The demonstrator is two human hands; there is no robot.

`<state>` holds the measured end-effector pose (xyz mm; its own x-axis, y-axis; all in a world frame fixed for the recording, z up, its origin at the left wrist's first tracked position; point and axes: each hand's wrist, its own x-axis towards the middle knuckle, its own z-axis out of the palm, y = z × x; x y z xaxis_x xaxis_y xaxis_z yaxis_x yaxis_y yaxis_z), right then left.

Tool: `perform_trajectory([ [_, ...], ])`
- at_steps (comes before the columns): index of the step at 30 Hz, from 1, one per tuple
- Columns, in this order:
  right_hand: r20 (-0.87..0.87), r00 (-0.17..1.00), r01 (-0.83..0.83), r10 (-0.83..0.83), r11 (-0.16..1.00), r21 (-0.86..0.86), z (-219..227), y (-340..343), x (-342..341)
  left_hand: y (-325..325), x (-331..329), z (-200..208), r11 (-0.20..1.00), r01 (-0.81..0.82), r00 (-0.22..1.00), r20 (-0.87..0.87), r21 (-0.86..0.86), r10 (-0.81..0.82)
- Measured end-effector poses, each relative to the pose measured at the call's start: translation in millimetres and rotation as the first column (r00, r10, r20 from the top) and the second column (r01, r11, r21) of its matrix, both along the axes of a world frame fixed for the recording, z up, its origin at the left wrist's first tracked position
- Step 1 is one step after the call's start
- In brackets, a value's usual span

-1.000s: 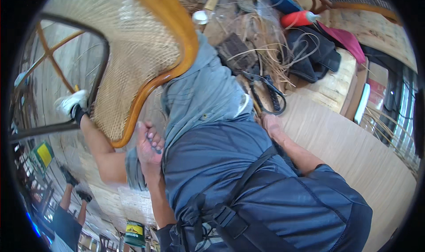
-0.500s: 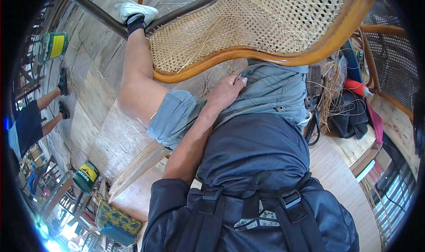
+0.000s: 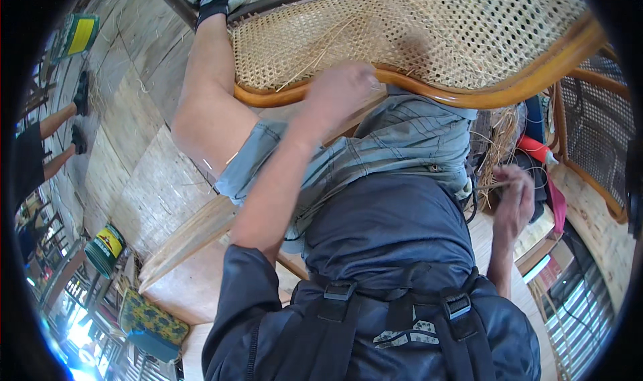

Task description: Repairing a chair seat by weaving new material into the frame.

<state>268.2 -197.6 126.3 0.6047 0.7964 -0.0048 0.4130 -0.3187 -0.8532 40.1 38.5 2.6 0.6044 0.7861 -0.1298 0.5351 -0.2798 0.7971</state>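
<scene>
Setting: a workshop floor of woven bamboo matting (image 3: 144, 173), open to daylight at the lower left, with another person's legs at the far left edge. Work in hand: caning a chair seat. Woven cane panel (image 3: 415, 33), in its bent wooden frame (image 3: 509, 93), rests across your lap; as far as you can see the mesh is filled across the whole visible area, and loose strand ends near the front rail suggest finishing and trimming remain. Your left hand (image 3: 338, 93): loosely curled, fingers bent, at the front rail of the frame, blurred, so you cannot tell whether it grips a strand. Your right hand (image 3: 514, 197): fingers pinched narrow on thin cane strands (image 3: 492, 183) drawn from the bundle of loose cane (image 3: 502, 136) beside your right hip. Beyond: a red-handled tool (image 3: 534, 148), a second caned frame (image 3: 596, 133) at right.
</scene>
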Motion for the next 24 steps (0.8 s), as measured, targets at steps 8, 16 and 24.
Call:
perform_trajectory([
  [8,-0.772,0.591,-0.123,0.234,0.972,0.200,-16,135,-33,55,-49,-32,0.995,0.067,0.977,-0.197,-0.067,-0.080],
  [16,-0.834,0.521,-0.399,0.184,0.916,-0.047,-19,136,-8,65,-35,-27,0.987,0.133,0.957,-0.247,-0.091,-0.152],
  [24,-0.843,0.288,-0.172,0.454,0.891,0.421,-94,246,-72,76,-46,-55,0.842,0.061,0.998,0.028,-0.536,-0.055],
])
